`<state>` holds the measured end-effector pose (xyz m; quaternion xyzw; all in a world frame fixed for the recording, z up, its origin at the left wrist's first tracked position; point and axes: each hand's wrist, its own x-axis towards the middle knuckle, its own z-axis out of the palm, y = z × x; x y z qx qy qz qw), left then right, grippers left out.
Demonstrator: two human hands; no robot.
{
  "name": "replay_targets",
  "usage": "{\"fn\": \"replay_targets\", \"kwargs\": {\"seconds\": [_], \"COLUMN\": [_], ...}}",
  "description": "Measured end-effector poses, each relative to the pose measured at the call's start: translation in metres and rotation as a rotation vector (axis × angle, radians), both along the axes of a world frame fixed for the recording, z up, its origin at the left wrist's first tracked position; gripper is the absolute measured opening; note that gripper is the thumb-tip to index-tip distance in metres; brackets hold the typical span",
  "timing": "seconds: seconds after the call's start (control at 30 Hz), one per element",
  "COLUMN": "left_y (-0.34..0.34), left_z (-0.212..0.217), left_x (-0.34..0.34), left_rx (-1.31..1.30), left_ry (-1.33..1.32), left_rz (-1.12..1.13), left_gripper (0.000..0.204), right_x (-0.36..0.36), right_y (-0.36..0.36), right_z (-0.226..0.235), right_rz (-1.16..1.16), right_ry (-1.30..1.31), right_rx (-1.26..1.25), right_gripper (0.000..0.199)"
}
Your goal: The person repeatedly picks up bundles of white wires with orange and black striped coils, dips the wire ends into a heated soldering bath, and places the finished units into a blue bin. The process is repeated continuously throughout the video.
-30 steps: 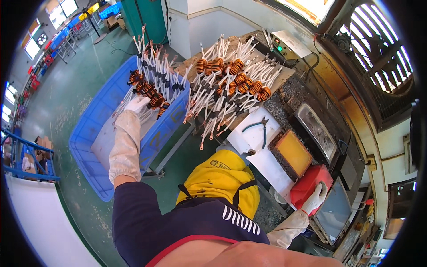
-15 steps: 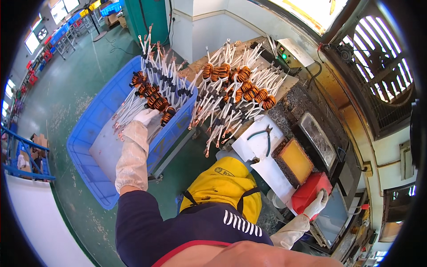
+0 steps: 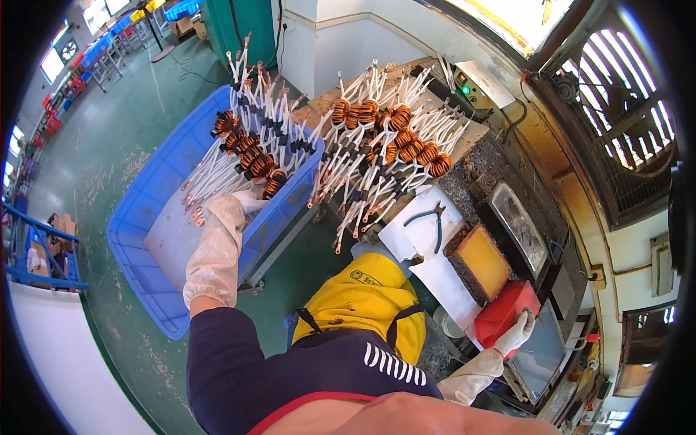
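My left hand, in a white glove, reaches into a blue plastic tub. It is beside a row of copper-wound ring coils with white leads and lugs. My sleeve and the tub wall hide most of its fingers, so I cannot tell whether it touches a lead. My gloved right hand is closed round the near right edge of a red plastic container. More copper coils with white leads are heaped on a board to the right of the tub.
Pliers with dark handles lie on a white sheet. Beside them are a tray with a yellow surface and a metal-rimmed rectangular pan. A control box with a green light stands behind. A vented fan housing is at the right.
My left hand has drawn slightly nearer to me and lower, away from the coils in the tub. My right hand and the red container stay put.
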<state>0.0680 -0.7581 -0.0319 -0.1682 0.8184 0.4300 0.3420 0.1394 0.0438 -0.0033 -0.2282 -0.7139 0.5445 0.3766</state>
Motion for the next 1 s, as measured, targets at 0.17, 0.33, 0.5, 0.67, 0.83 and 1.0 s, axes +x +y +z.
{"fn": "replay_targets", "kwargs": {"seconds": [0.17, 0.33, 0.5, 0.67, 0.83, 1.0], "left_y": [0.022, 0.01, 0.025, 0.018, 0.019, 0.01], "left_z": [0.039, 0.007, 0.009, -0.004, 0.004, -0.015], "left_x": [0.006, 0.032, 0.012, -0.003, -0.01, -0.013], "left_rx": [-0.079, -0.366, -0.367, 0.22, 0.005, 0.109], "left_ry": [-0.121, 0.154, 0.213, 0.112, 0.082, 0.172], "left_rz": [-0.042, -0.035, 0.066, 0.227, 0.06, -0.06], "left_gripper": [0.044, 0.034, 0.04, 0.055, 0.055, 0.054], "right_x": [0.0, 0.001, 0.001, 0.0, 0.0, 0.0], "right_y": [-0.001, -0.003, -0.008, -0.01, -0.008, -0.003], "right_z": [0.0, 0.003, 0.009, 0.01, 0.005, 0.002], "right_rz": [0.011, 0.0, -0.001, -0.005, 0.002, 0.0], "right_ry": [0.017, -0.018, -0.053, -0.067, -0.041, -0.044], "right_rx": [-0.017, 0.025, 0.056, 0.073, 0.068, 0.068], "right_gripper": [0.021, 0.023, 0.025, 0.025, 0.025, 0.024]}}
